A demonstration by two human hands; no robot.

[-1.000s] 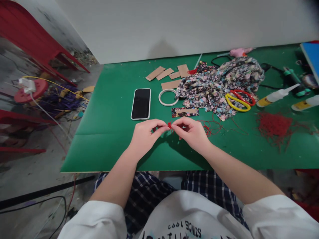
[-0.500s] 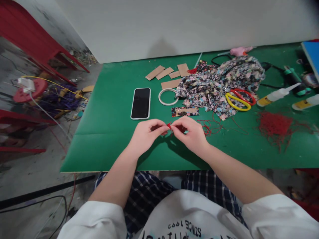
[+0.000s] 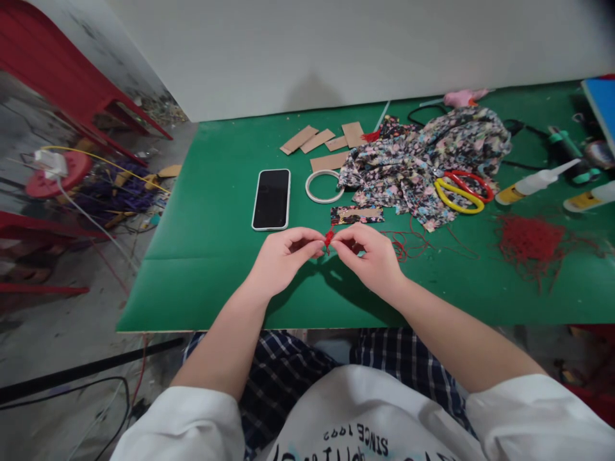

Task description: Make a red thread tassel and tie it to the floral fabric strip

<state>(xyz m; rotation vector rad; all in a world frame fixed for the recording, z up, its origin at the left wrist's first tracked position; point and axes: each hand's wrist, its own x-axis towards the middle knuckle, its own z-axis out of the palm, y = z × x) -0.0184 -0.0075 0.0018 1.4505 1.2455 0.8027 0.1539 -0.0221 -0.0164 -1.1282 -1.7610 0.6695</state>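
A small bunch of red thread (image 3: pixel 329 239) is pinched between my two hands over the green table. My left hand (image 3: pixel 288 259) grips it from the left with thumb and forefinger. From the right, my right hand (image 3: pixel 368 256) holds it in the same kind of pinch. Just beyond my fingers lies a cardboard strip edged with dark floral fabric (image 3: pixel 357 215). Loose red strands (image 3: pixel 408 245) trail on the table beside my right hand. The finer form of the bunch is too small to make out.
A phone (image 3: pixel 271 200), a tape roll (image 3: pixel 325 186) and cardboard pieces (image 3: pixel 329 161) lie beyond my hands. To the right are floral cloth (image 3: pixel 423 157), scissors (image 3: pixel 461 194), glue bottles (image 3: pixel 533 184) and a red thread heap (image 3: pixel 531 238). A white wall (image 3: pixel 336 57) rises behind the green table (image 3: pixel 202 256).
My fingertips have drawn slightly apart and shifted a little, so more of the red thread bunch shows between them. Everything on the table stays where it was.
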